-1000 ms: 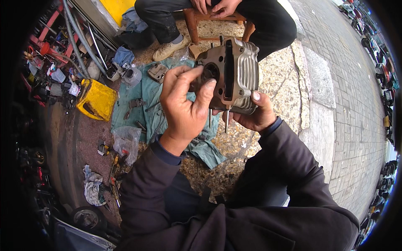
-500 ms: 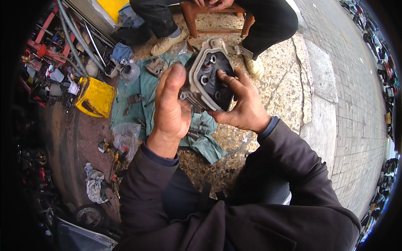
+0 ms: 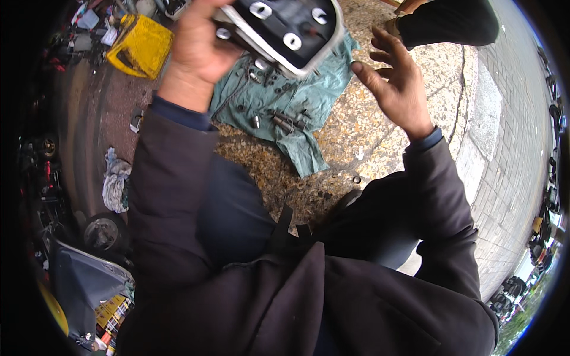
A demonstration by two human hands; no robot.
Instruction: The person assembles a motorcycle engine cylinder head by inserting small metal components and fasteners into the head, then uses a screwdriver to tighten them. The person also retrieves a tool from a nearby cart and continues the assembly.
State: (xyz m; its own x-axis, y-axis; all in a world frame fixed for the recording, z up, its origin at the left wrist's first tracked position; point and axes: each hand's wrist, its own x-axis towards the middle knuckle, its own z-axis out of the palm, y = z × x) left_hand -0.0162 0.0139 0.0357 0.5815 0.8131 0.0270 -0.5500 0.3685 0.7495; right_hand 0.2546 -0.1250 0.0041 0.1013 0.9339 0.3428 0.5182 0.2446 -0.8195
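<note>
My left hand point(image 3: 199, 56) grips the left side of an engine cylinder head point(image 3: 282, 35), a metal casting with a pale rim, a dark recess and several round bolt holes. The part is held up at the top edge of the view, which cuts off its far end. To the right of it, my right hand point(image 3: 399, 92) is empty, its fingers spread and clear of the metal. Below the part, a green cloth point(image 3: 320, 118) lies on the speckled ground, with dark cylindrical metal pieces point(image 3: 284, 123) and small nuts or bolts on it.
A dirty yellow jug point(image 3: 142, 47) stands at the upper left. Below it lie a crumpled rag point(image 3: 116, 185) and a small wheel point(image 3: 104, 232). A small ring point(image 3: 357, 179) rests on the ground near my right knee. Another person's dark-trousered leg point(image 3: 451, 24) is at the upper right.
My right hand has let go of the cylinder head and moved right, opening. The left hand has carried the part up and left in view. The whole view has shifted too.
</note>
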